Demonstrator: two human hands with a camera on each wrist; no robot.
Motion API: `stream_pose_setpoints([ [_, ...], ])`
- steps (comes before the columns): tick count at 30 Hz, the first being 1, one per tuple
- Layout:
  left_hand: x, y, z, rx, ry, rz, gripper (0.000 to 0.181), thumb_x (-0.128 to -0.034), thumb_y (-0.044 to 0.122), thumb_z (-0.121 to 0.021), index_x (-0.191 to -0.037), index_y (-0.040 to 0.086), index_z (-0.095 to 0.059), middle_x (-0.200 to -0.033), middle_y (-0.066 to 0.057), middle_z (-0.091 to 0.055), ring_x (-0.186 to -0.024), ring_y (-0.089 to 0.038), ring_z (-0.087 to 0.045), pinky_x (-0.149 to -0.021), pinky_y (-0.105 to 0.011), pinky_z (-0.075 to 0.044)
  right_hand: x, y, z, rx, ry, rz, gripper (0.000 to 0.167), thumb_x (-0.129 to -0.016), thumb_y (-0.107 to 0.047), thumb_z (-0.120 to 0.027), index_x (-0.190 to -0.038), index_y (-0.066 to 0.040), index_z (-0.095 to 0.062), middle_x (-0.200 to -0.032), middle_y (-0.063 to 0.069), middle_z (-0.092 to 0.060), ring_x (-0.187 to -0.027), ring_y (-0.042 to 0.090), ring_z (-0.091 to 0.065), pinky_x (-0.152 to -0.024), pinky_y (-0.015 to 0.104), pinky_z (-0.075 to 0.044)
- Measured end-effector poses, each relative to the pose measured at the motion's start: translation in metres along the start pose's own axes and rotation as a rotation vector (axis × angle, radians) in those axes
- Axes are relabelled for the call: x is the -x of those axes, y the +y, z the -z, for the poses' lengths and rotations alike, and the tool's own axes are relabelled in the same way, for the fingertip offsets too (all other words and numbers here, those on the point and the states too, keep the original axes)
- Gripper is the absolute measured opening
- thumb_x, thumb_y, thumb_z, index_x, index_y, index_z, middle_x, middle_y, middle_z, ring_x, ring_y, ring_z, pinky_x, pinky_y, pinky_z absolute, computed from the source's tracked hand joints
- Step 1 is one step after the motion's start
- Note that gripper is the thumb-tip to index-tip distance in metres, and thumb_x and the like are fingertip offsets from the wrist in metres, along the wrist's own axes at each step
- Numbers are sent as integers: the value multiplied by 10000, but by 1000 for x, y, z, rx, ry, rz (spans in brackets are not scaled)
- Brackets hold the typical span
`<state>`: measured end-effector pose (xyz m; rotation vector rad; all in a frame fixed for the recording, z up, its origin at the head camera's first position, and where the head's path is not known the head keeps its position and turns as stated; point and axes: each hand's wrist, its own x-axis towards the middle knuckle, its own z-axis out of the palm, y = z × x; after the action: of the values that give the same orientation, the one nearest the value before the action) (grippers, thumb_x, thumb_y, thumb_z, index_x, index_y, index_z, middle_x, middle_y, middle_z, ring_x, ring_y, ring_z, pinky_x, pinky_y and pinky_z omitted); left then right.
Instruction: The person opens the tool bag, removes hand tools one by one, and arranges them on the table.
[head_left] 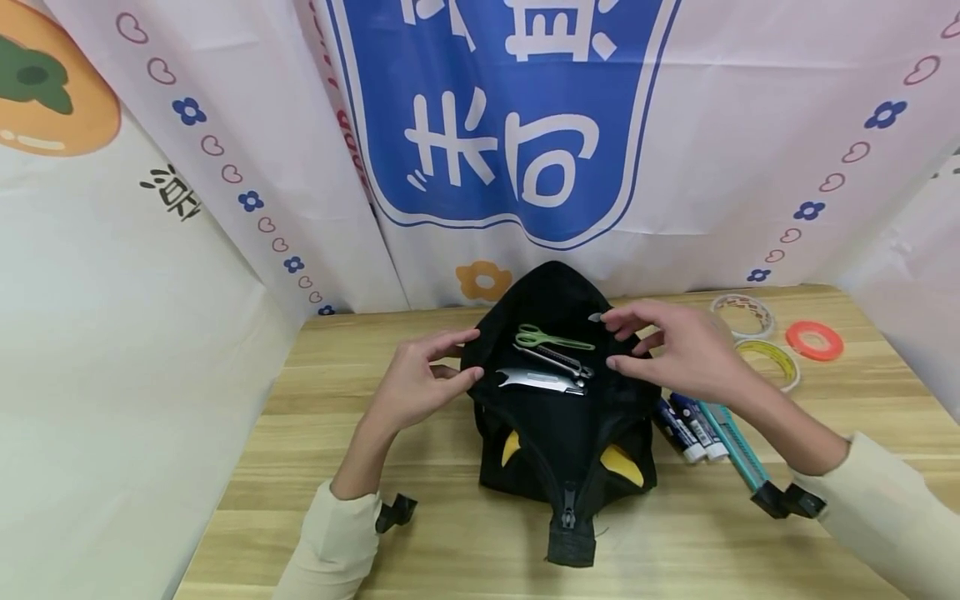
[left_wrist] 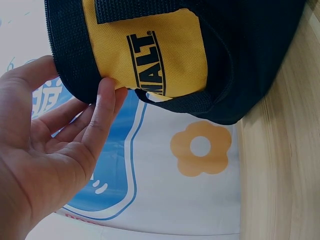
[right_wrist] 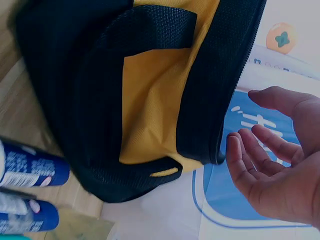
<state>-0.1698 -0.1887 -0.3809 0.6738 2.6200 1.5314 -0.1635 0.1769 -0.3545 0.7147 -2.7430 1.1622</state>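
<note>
A black and yellow zippered tool bag [head_left: 547, 442] stands wide open on the table, lettering on its yellow side panel [left_wrist: 150, 60]. Green-handled scissors [head_left: 551, 337], a dark, slim cutter-like tool [head_left: 551, 360] and a silver tool [head_left: 540, 381] lie inside. At the bag's left rim, my left hand [head_left: 420, 375] pinches the edge, thumb at the zipper band and fingers against the outer side [left_wrist: 65, 135]. My right hand [head_left: 675, 350] hovers by the right rim, its fingers loosely bent; the right wrist view shows a gap between this hand [right_wrist: 280, 155] and the bag.
Right of the bag lie blue marker-like tubes [head_left: 690, 429] and a teal box cutter [head_left: 735, 446]. Behind them are a clear tape roll [head_left: 742, 315], a yellow-cored roll [head_left: 772, 360] and a red roll [head_left: 814, 340]. A printed cloth [head_left: 495, 242] hangs behind the table.
</note>
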Motion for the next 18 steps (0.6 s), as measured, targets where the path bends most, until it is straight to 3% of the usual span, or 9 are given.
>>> stream_pose_setpoints([
  [6, 0, 0, 0, 2, -2, 0, 483, -948, 32, -796, -1418, 24, -685, -1441, -153, -691, -1238, -340, -699, -864, -257, -671, -16, -7, -10, -49, -95, -8, 467, -937, -153, -842, -1377, -96, -694, -1319, 92, -734, -1161, 256, -701, -942, 403, -659],
  [18, 0, -1, 0, 11, -4, 5, 486, -950, 31, -793, -1423, 27, -683, -1451, -153, -685, -1250, -347, -695, -871, -261, -671, -51, -8, -35, -21, -244, 19, 557, -943, -172, -829, -1450, -52, -634, -1434, 147, -679, -1270, 328, -686, -1042, 494, -626],
])
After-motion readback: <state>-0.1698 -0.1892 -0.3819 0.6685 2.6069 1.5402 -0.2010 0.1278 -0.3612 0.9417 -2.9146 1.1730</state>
